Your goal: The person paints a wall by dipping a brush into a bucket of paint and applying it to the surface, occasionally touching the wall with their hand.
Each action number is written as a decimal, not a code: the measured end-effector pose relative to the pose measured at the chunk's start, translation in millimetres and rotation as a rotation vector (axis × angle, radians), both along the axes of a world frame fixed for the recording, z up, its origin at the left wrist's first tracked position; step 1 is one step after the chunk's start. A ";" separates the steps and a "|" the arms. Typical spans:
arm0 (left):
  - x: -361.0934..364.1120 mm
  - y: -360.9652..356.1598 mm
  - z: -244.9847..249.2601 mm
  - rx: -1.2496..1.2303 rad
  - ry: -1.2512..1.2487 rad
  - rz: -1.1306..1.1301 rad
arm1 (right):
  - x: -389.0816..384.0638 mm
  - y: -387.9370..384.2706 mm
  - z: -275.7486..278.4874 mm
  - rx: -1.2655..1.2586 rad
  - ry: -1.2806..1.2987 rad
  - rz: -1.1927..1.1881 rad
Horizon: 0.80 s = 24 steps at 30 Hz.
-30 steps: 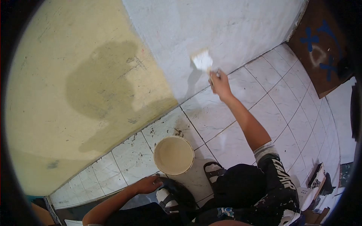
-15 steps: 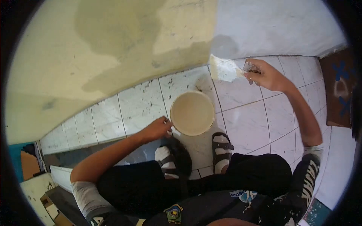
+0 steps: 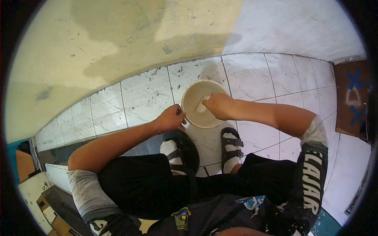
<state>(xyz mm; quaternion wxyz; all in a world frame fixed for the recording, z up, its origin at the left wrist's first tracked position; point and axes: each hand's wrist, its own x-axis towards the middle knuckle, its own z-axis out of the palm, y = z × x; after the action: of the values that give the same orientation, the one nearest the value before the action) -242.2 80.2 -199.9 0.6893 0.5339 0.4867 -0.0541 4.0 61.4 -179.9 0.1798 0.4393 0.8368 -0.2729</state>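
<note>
A cream-coloured bucket [image 3: 192, 115] stands on the tiled floor in front of my feet. My left hand [image 3: 171, 118] is at its left edge, fingers curled and pinched on the rim. Over the right side of the opening, my right hand [image 3: 218, 106] is closed around a paintbrush [image 3: 200, 106]. Only the pale, whitish end of the brush shows, pointing down inside the bucket; its handle is hidden in my fist.
The wall is yellowish on the left [image 3: 130, 47] and white on the right [image 3: 283, 27]. Dark specks dot the white floor tiles [image 3: 147, 92]. My sandalled feet [image 3: 231, 147] are just below the bucket. A brown board with blue marks [image 3: 350, 102] stands at the right.
My right hand has brought the paintbrush from beside the white wall, down and left into the bucket. My left hand stays by the rim. The view has shifted slightly.
</note>
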 end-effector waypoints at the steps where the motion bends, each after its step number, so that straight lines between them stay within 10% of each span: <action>1: 1.3 -0.4 3.9 0.003 0.023 0.020 | -4.6 1.9 -4.6 0.038 0.000 0.058; 24: 15.5 -1.8 9.4 0.141 -0.021 0.067 | -7.1 10.5 -35.4 0.054 0.088 -0.048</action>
<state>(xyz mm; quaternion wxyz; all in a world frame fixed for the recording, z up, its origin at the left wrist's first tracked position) -226.7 78.5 -190.5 0.6565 0.5652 0.4996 0.0090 -3.1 72.0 -215.3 0.1242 0.4515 0.8402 -0.2734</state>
